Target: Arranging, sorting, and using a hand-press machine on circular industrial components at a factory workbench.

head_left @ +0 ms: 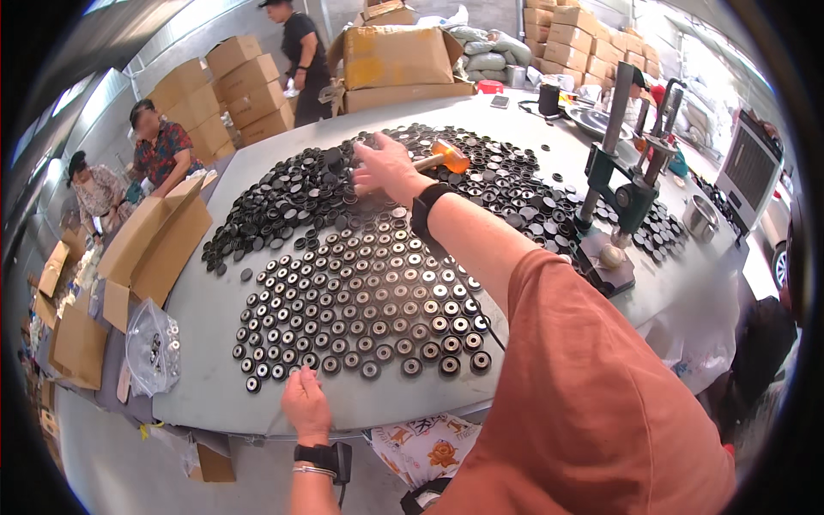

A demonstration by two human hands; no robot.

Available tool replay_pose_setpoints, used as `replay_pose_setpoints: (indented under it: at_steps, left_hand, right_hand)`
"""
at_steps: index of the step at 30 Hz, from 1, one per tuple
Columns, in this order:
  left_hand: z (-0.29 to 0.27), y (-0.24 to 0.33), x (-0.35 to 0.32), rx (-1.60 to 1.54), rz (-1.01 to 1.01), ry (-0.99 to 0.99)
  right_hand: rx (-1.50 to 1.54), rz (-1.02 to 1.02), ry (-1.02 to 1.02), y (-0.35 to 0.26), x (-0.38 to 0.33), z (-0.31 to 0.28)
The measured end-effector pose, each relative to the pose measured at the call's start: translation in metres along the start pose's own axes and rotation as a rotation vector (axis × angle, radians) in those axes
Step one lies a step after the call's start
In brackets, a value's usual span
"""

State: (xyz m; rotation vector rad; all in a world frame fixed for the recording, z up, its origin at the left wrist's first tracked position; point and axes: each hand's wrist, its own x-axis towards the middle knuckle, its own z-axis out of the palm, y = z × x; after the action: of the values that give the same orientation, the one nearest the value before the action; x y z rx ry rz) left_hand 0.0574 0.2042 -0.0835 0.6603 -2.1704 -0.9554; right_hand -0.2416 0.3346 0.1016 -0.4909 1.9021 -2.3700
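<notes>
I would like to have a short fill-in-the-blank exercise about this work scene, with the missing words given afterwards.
1. The colour of the hammer's head is ____.
2. The person's ____ hand is nearer to the hammer.
3. The silver bangle is on the person's ____ wrist.

Missing words: orange; right; left.

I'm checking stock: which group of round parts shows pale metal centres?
The spaced-out group nearer the person, by the left hand. The farther heap, by the right hand, is mostly plain black and piled together.
</notes>
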Motion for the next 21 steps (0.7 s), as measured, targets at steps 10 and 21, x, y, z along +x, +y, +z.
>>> replay_pose_setpoints:
  at_steps: [10,21]
  left_hand:
    - [0.003,0.014,0.001,0.291,-0.011,-0.015]
    - [0.008,-0.067,0.038,0.411,0.288,0.098]
  right_hand:
    - [-1.21,-0.407,-0.244,0.029,-0.246,-0.226]
    - [-1.291,-0.744,-0.283,0.056,-0.289,-0.291]
